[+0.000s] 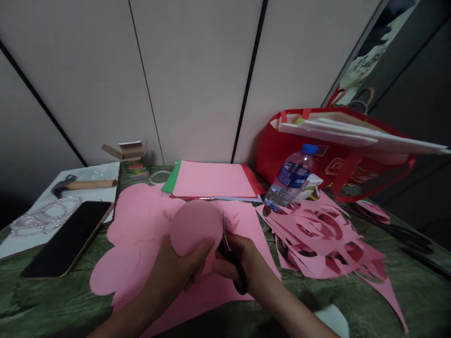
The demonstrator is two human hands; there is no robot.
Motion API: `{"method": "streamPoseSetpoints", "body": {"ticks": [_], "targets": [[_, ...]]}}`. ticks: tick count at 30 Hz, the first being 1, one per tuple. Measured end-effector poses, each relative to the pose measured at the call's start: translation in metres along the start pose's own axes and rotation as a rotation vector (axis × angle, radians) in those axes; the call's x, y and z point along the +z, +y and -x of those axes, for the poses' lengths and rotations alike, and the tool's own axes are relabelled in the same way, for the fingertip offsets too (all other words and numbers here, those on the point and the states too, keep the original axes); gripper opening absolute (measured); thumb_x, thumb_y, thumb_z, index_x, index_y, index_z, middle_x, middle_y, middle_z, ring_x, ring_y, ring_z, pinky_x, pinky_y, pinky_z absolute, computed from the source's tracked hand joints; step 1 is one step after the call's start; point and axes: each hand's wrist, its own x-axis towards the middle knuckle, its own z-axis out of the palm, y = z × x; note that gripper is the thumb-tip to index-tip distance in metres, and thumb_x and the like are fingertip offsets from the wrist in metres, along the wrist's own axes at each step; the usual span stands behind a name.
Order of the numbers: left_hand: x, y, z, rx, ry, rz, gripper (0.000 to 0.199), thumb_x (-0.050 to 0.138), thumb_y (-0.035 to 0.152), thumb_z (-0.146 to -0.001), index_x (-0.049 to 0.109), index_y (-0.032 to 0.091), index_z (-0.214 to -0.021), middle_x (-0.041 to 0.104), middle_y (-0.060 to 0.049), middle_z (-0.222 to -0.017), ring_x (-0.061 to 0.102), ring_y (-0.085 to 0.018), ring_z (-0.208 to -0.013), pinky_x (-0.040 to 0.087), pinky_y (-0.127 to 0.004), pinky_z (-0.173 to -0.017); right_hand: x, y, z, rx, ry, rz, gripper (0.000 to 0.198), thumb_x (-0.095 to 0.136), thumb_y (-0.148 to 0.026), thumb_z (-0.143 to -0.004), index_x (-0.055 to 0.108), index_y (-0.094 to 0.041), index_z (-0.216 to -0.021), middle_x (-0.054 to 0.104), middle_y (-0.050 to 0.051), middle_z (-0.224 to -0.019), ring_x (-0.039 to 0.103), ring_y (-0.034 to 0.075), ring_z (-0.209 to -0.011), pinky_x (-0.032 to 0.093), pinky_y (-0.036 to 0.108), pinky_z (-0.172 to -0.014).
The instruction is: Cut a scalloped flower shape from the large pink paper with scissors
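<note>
My left hand (pixel 186 263) grips a round piece of pink paper (pixel 197 225) by its lower edge, thumb on top. In my right hand (pixel 243 263) is a pair of scissors (pixel 230 256) with black handles. Their blades point up along the right edge of the round piece, where some curled pink paper shows. Beneath both hands lie pink paper sheets (pixel 260 244). Several pink paper circles (pixel 116 267) are spread and overlap to the left of my hands. A heap of pink paper offcuts (pixel 324 239) with curved cut-outs lies to the right.
Behind the hands lies a stack of coloured paper (pixel 214 178). A water bottle (pixel 291 178) leans by a red bag (pixel 317 155) at the right. On the left are a phone (pixel 68 239), a hammer (pixel 88 184), clear beads (pixel 45 216) and a small open box (pixel 136 164).
</note>
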Motion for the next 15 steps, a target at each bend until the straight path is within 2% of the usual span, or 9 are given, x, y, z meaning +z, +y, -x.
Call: {"method": "streamPoseSetpoints", "body": {"ticks": [7, 15], "targets": [[0.000, -0.002, -0.001, 0.015, 0.000, -0.006, 0.042, 0.058, 0.042, -0.061, 0.043, 0.018, -0.030, 0.036, 0.005, -0.025, 0.032, -0.007, -0.025, 0.026, -0.021, -0.030, 0.003, -0.002, 0.001, 0.009, 0.016, -0.021, 0.038, 0.078, -0.037, -0.050, 0.047, -0.017, -0.060, 0.039, -0.007, -0.053, 0.033, 0.007, -0.048, 0.028, 0.020, -0.044], [0.000, -0.003, -0.002, 0.020, 0.034, -0.034, 0.040, 0.057, 0.040, -0.060, 0.040, 0.019, -0.030, 0.034, 0.005, -0.026, 0.032, -0.007, -0.028, 0.026, -0.020, -0.032, 0.001, 0.012, -0.003, 0.039, -0.002, -0.091, 0.037, 0.079, -0.032, -0.049, 0.050, -0.017, -0.066, 0.042, -0.008, -0.052, 0.034, 0.006, -0.045, 0.026, 0.021, -0.044]]}}
